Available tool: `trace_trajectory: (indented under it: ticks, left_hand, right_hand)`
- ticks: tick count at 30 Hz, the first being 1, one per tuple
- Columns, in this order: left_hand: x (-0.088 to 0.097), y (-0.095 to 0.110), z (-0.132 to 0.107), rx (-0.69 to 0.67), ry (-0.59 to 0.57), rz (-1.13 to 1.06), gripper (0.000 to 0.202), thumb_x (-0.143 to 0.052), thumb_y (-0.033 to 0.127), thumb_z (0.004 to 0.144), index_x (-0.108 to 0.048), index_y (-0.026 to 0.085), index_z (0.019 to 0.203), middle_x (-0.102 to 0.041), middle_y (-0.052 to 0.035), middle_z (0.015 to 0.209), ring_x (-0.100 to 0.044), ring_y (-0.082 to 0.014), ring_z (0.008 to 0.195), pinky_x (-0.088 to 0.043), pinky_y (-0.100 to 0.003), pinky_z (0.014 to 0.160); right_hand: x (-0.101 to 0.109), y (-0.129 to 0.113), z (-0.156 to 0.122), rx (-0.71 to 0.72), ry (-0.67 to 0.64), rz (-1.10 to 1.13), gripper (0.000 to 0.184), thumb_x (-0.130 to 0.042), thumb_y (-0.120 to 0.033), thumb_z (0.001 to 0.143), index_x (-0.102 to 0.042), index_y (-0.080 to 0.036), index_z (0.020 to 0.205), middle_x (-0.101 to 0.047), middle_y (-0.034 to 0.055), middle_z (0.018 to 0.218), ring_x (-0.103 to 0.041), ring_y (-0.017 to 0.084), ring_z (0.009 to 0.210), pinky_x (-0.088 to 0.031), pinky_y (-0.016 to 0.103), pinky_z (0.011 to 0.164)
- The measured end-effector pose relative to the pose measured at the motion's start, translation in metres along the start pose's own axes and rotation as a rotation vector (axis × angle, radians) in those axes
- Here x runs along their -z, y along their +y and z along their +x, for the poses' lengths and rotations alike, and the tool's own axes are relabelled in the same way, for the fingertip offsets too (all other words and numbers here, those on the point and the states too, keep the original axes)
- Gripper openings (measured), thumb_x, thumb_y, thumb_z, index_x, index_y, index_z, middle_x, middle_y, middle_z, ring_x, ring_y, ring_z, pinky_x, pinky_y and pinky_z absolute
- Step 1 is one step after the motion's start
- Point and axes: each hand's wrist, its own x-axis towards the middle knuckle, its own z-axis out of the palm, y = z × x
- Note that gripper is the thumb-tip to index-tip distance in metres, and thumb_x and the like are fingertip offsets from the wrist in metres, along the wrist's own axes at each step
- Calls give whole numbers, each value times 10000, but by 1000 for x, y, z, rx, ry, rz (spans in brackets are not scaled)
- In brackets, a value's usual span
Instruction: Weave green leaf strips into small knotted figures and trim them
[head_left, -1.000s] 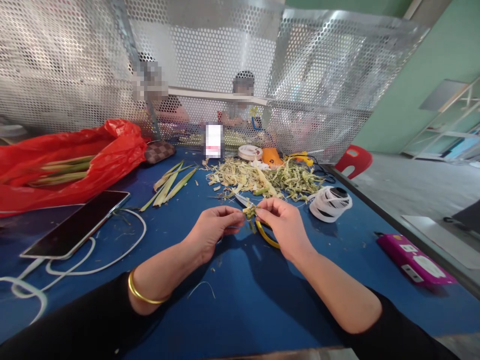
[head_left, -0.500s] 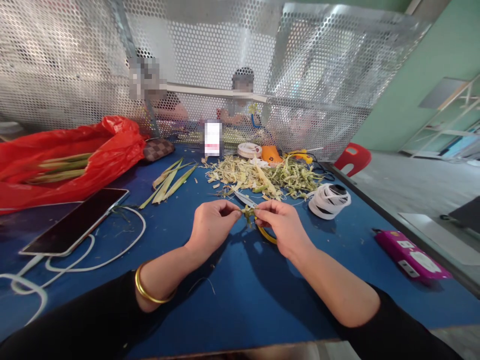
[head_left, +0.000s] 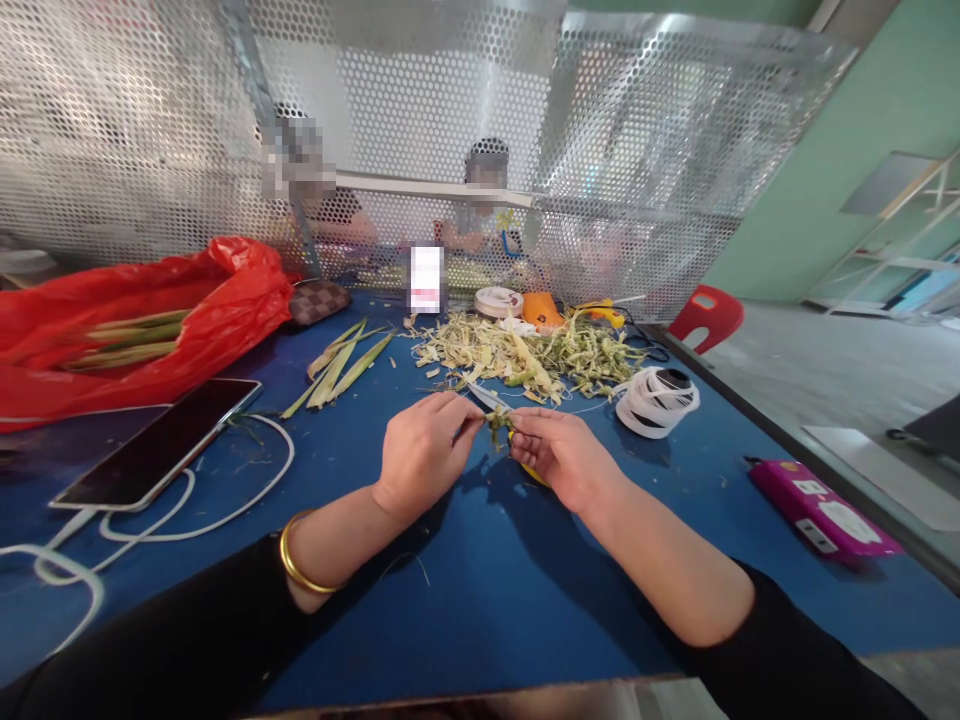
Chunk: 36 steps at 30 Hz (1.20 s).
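Between my hands is a small knotted piece of green plant strip point(head_left: 497, 425), raised a little above the blue table. My left hand point(head_left: 427, 445) pinches its left side between thumb and fingertips. On its right side, my right hand point(head_left: 562, 450) pinches it, with the other fingers curled. Behind and partly under my right hand lie scissors point(head_left: 489, 397) with yellow handles, largely covered. A heap of pale and green plant scraps point(head_left: 517, 355) spreads just beyond. To the right of the heap stands a spool of white string point(head_left: 658, 402).
At the left are a red plastic bag point(head_left: 232, 290) holding long leaves, a phone point(head_left: 157, 445) and its white cable point(head_left: 289, 455). Several leaf strips point(head_left: 341, 370) lie mid-table. A purple packet point(head_left: 821, 508) is at right. A perforated metal screen point(head_left: 442, 100) borders the back, with people behind it.
My right hand has turned slightly, so its curled fingers show more. My left hand has rolled a little with its knuckles higher. The plant piece stays between them.
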Motion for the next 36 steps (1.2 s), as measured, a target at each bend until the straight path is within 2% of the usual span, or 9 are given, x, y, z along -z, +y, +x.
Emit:
trace_trajectory:
  ticks: [4, 10, 14, 17, 21, 25, 27, 31, 36]
  left_hand:
    - [-1, -3, 5, 181, -45, -295, 70, -599, 246, 744, -657, 210, 757, -670, -1, 728, -602, -161, 711, -434, -250, 696]
    - [-5, 0, 6, 388, -148, -722, 169, -676, 246, 685, -592, 169, 810, -672, -5, 753, -621, -139, 700, -467, -243, 669]
    - [-8, 1, 4, 497, -179, -824, 313, -728, 271, 654, -617, 163, 926, -707, -17, 756, -652, -157, 714, -484, -263, 690]
    - [-10, 1, 3, 549, -196, -894, 306, -761, 295, 623, -679, 145, 878, -723, -39, 785, -665, -173, 746, -499, -284, 747]
    - [-10, 3, 4, 625, -151, -910, 245, -776, 266, 596, -716, 156, 807, -717, -22, 720, -658, -155, 697, -504, -266, 705]
    - [-8, 6, 5, 768, -133, -951, 236, -803, 218, 537, -719, 146, 746, -697, -16, 632, -652, -145, 629, -505, -252, 645]
    - [-7, 7, 5, 805, -149, -995, 255, -818, 222, 526, -716, 136, 744, -706, -31, 661, -659, -147, 638, -509, -246, 638]
    - [-5, 5, 5, 836, -223, -1090, 292, -826, 239, 550, -713, 127, 794, -732, -67, 765, -677, -157, 694, -526, -253, 688]
    - [-2, 0, 7, 840, -273, -1139, 235, -757, 243, 672, -695, 114, 859, -734, -86, 775, -673, -142, 651, -540, -252, 695]
  right_hand:
    - [-3, -1, -3, 80, -14, -29, 188, -764, -184, 524, -623, -148, 642, -584, -33, 490, -538, 83, 463, -447, 220, 515]
    - [-5, 0, -5, 165, -25, -81, 175, -750, -209, 533, -619, -145, 631, -583, -38, 511, -509, 74, 466, -410, 227, 518]
    - [-6, 3, -4, 194, -31, -116, 163, -741, -215, 546, -615, -156, 630, -590, -36, 525, -519, 86, 486, -416, 241, 537]
    - [-7, 6, -4, 280, -23, -208, 127, -712, -229, 590, -619, -170, 653, -600, -31, 550, -543, 106, 517, -438, 256, 562]
    - [-7, 8, -7, 459, 8, -428, 63, -649, -237, 680, -610, -188, 682, -613, -17, 582, -568, 133, 547, -457, 268, 570]
    - [-6, 6, -12, 737, 20, -743, 58, -580, -206, 754, -620, -198, 713, -649, 7, 655, -577, 142, 586, -454, 270, 591]
    - [-5, 6, -12, 792, 31, -796, 63, -572, -191, 756, -619, -200, 715, -650, 8, 668, -579, 144, 595, -456, 273, 602]
    - [-3, 8, -7, 603, -3, -612, 42, -613, -226, 739, -613, -195, 711, -631, -9, 624, -592, 147, 572, -470, 273, 584]
    - [0, 5, 0, 422, -61, -367, 205, -647, -389, 744, -648, -185, 766, -643, 0, 712, -613, 145, 599, -491, 292, 642]
